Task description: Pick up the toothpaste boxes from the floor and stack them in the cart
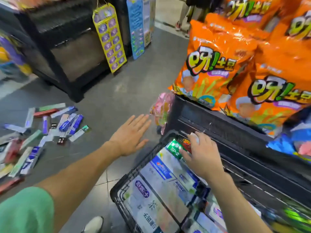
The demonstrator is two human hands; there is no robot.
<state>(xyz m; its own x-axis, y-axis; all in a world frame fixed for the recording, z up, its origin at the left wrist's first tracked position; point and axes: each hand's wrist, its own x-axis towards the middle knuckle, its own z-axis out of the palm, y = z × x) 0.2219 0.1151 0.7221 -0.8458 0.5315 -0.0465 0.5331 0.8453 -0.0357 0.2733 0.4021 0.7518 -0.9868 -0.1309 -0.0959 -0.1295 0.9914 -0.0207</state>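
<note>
- Plainly, our right hand [201, 153] reaches into the cart [117, 195] at lower centre, fingers spread and lying on a green box [175, 147] marked "SP-2"; whether they grip it or only touch it we cannot tell, since the hand hides the box's far end.
- Our left hand [130, 134] hovers mid-frame over the grey floor [117, 91], fingers straight and apart, holding nothing.
- Stacked boxes [158, 179] lie flat in the cart; one shows a blue label with blurred lettering, another Chinese characters, and the lower ones are cut off by the frame's bottom edge.
- Loose toothpaste boxes [50, 125] lie scattered on the floor at middle left, smeared by motion, their print unreadable.
- Orange snack bags [213, 64] at upper right carry large green Chinese lettering; they sit on a black shelf [218, 125] just beside the cart.
- A green sleeve [25, 211] fills the lower left corner.
</note>
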